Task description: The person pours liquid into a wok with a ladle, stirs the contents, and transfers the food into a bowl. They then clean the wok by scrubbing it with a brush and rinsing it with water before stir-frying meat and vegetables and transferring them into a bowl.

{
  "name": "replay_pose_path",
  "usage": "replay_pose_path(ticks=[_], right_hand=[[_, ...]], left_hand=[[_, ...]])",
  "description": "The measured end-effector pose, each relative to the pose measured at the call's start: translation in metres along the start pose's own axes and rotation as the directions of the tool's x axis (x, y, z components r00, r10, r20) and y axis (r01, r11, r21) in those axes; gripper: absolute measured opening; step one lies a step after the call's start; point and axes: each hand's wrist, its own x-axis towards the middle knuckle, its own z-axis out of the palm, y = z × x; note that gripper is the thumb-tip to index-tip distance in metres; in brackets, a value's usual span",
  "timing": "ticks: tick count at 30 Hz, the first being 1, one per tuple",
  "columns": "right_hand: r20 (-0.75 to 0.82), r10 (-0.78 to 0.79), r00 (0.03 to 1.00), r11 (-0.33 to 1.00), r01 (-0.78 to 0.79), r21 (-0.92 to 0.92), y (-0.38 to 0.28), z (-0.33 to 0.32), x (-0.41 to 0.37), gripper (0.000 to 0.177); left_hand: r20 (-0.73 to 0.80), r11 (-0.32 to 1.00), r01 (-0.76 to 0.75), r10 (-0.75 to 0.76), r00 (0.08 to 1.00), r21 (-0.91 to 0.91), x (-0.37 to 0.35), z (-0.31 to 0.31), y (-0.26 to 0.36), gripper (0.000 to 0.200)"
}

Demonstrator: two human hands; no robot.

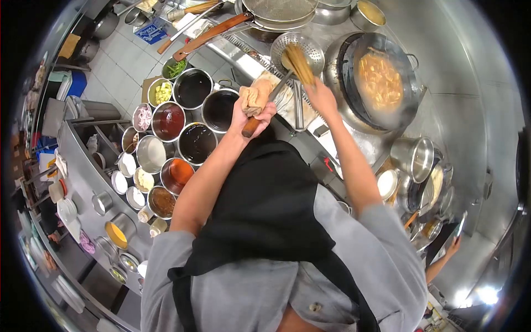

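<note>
Bamboo brush (pixel 299 63) in right hand (pixel 321 98), bristles (pixel 291 54) angled forward-left.

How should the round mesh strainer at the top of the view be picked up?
Best by the outer half of the long wooden handle that appears to join the mesh strainer, coming from the person's side. It slants toward the left, well clear of the round rim. Both hands are occupied, so one would likely need freeing first.
</note>
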Motion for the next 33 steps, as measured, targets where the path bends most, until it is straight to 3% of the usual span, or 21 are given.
replay_pose_path(ticks=[1,3,4,7,9,13,16,18,21,24,25,26,28,29,30,32,33], right_hand=[[0.069,-0.032,0.997,0.995,0.039,-0.092,0.008,0.016,0.036,0.047],[0.248,0.124,0.961,0.987,-0.093,-0.132,0.017,0.006,0.085,0.047],[0.259,0.126,0.958,0.989,-0.101,-0.109,0.024,-0.001,0.103,0.045],[0.205,0.194,0.959,0.951,-0.134,-0.278,-0.020,-0.028,0.077,0.047],[0.050,0.048,0.998,0.948,-0.030,-0.315,-0.010,-0.001,0.077,0.047],[0.142,0.144,0.979,0.959,-0.103,-0.266,0.003,-0.005,0.087,0.048],[0.089,0.182,0.979,0.957,-0.155,-0.246,-0.024,-0.025,0.065,0.048],[0.013,0.108,0.994,0.955,-0.100,-0.280,-0.007,-0.004,0.067,0.046],[0.180,0.207,0.962,0.954,-0.158,-0.253,0.003,-0.018,0.062,0.046],[0.072,0.184,0.980,0.953,-0.160,-0.259,-0.003,-0.031,0.051,0.049],[-0.038,0.165,0.985,0.956,-0.170,-0.238,-0.005,-0.023,0.046,0.049],[-0.040,0.171,0.985,0.956,-0.175,-0.236,0.003,-0.009,0.049,0.049],[0.136,0.107,0.985,0.988,-0.121,0.095,0.027,0.018,0.063,0.048],[0.201,0.119,0.972,0.991,-0.102,-0.089,0.033,0.005,0.072,0.049],[0.197,0.120,0.973,0.991,-0.106,-0.082,0.025,-0.008,0.070,0.049],[0.141,0.209,0.968,0.950,-0.166,-0.266,0.006,-0.031,0.065,0.045],[0.052,0.173,0.984,0.961,-0.157,-0.229,-0.006,-0.036,0.053,0.049]], left_hand=[[-0.006,1.000,0.004,-0.004,1.000,0.001,0.000,-0.001,0.000,0.042],[-0.015,0.990,-0.041,0.044,0.999,0.135,0.000,-0.001,0.004,0.037],[-0.012,0.988,-0.043,0.045,0.999,0.147,0.000,0.001,0.009,0.037],[-0.008,0.979,-0.019,0.021,1.000,0.205,0.000,0.009,0.015,0.034],[0.007,0.982,-0.025,0.024,1.000,0.189,0.004,0.012,0.017,0.035],[0.001,0.993,0.001,-0.001,1.000,0.118,-0.002,0.008,0.017,0.034],[-0.002,0.983,0.003,-0.002,1.000,0.184,0.004,0.005,0.020,0.033],[0.042,0.976,0.019,-0.029,0.999,0.215,0.005,0.006,0.018,0.033],[-0.034,0.980,0.020,-0.013,0.999,0.198,0.005,0.011,0.020,0.032],[-0.076,0.976,0.035,-0.019,0.997,0.214,0.011,0.018,0.022,0.033],[-0.081,0.958,0.020,0.003,0.997,0.285,0.012,0.018,0.020,0.035],[-0.089,0.935,0.007,0.026,0.996,0.354,0.012,0.019,0.017,0.037],[-0.118,0.943,0.041,-0.002,0.993,0.331,0.009,0.021,0.021,0.039],[-0.137,0.950,0.064,-0.023,0.990,0.306,0.008,0.023,0.023,0.042],[-0.140,0.947,0.069,-0.025,0.990,0.313,0.007,0.024,0.025,0.042],[-0.146,0.920,0.044,0.015,0.989,0.389,0.003,0.024,0.030,0.039],[-0.109,0.910,0.027,0.019,0.994,0.413,0.003,0.022,0.031,0.038]])
